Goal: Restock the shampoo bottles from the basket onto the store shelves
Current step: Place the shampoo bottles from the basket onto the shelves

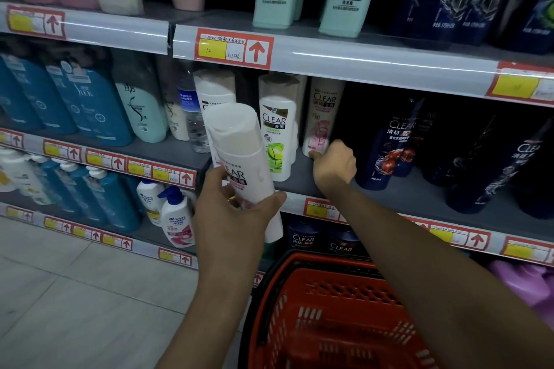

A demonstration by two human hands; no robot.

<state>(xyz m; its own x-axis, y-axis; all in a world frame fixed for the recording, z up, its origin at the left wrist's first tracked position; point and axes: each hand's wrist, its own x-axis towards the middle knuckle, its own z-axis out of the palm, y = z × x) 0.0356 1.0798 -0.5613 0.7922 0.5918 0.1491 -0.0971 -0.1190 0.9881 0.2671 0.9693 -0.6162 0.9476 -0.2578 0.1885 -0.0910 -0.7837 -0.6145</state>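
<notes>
Shampoo bottle [239, 156], white, labelled CLEAR, is gripped in my left hand [236, 219] before the middle shelf [302, 172]. My right hand [335, 165], fingers curled, has its thumb touching the base of a shelved pink-label CLEAR bottle [322, 117].

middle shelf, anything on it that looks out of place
Yes: a clear plastic water bottle stands on the middle shelf among the shampoo, just left of the white CLEAR bottles. It is a drink, not shampoo, so it looks left there by mistake. Nothing looks spilled.
</notes>
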